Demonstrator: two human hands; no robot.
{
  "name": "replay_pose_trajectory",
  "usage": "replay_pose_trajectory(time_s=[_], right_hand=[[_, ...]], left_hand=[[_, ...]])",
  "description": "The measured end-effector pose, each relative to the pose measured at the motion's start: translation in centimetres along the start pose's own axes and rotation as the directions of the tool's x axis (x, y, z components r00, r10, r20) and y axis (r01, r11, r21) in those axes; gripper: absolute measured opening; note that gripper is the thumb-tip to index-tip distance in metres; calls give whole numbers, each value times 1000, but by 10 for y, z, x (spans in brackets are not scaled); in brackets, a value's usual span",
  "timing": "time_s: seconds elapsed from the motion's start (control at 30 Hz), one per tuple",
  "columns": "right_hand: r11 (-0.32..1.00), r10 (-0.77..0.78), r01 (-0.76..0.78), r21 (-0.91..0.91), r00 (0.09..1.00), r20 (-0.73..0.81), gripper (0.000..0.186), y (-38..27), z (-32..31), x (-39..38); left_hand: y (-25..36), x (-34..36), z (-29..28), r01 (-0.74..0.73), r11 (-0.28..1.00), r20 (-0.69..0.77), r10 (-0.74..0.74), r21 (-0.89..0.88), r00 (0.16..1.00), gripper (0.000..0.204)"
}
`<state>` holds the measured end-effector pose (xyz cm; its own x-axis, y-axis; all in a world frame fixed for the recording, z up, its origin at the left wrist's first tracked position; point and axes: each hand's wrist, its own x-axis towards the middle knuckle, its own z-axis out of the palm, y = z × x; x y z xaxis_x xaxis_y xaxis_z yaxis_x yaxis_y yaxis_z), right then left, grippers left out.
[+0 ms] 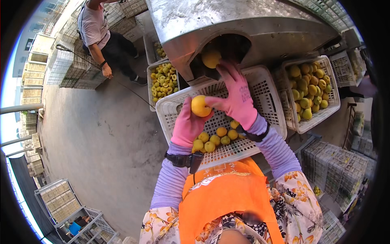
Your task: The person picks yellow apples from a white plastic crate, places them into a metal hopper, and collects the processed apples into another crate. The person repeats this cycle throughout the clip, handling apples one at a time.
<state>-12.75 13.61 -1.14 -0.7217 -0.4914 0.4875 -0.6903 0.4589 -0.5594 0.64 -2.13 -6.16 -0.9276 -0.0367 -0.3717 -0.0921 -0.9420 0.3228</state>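
In front of me my left hand (188, 127), in a pink glove, is closed round a round yellow peach (201, 106). My right hand (239, 97), gloved in pink too, has thumb and fingers spread apart. Its thumb reaches to the held peach. Its fingertips are up by another peach (211, 59) in the dark opening of the metal machine (260, 42); whether they touch it I cannot tell. Below both hands is a white perforated crate (266, 91), with several whole peaches (214, 140) lying at its near side.
To the right stands a white crate (300, 127) heaped with whole yellow-green peaches. Left of the machine, another crate (152, 97) holds cut fruit pieces (163, 81). A person (101, 40) stands at the upper left holding a long thin rod. Stacked crates (333, 164) are at the right.
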Motion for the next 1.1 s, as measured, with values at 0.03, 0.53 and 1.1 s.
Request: replay_pose_trajectory(time_s=[0.03,0.53,1.1], right_hand=[[1000,2,-2,-17,1000,30,95,-7,-7,-15],[951,307,-306,-43,924,229,82,17,8,3],[899,-96,-37,-437,956,-279,77,83,90,44]], left_hand=[[-1,2,0,24,999,16,-23,-34,1000,40],[-10,58,4,-498,147,444,290,855,848,74],[-11,45,10,-360,323,252,332,875,909,61]])
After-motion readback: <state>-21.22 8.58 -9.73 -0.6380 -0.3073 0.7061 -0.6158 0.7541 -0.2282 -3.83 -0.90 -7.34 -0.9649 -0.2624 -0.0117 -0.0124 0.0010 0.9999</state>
